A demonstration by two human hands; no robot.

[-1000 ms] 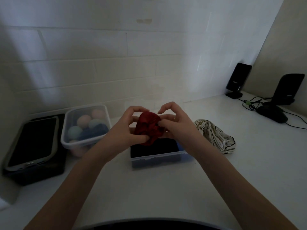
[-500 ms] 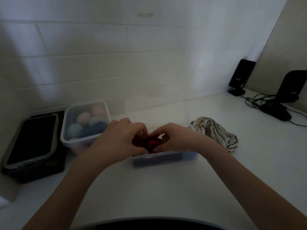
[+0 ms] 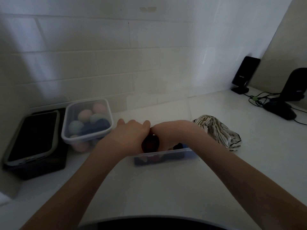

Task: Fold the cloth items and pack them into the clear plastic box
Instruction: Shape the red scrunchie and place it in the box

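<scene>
Red cloth, bunched into a dark bundle, sits low in the clear plastic box on the white counter, above dark items already packed; head view: to seat it well, the bundle probably wants pressing flat and even so the folds do not spring open, with room kept for the striped cloth lying loose just right of the box; left hand and right hand reach forward side by side, knuckles touching over the box, fingers curled down onto the red cloth and apparently pushing it in; whether the fingertips pinch it cannot be told, as they are hidden; both forearms converge from the lower corners.
</scene>
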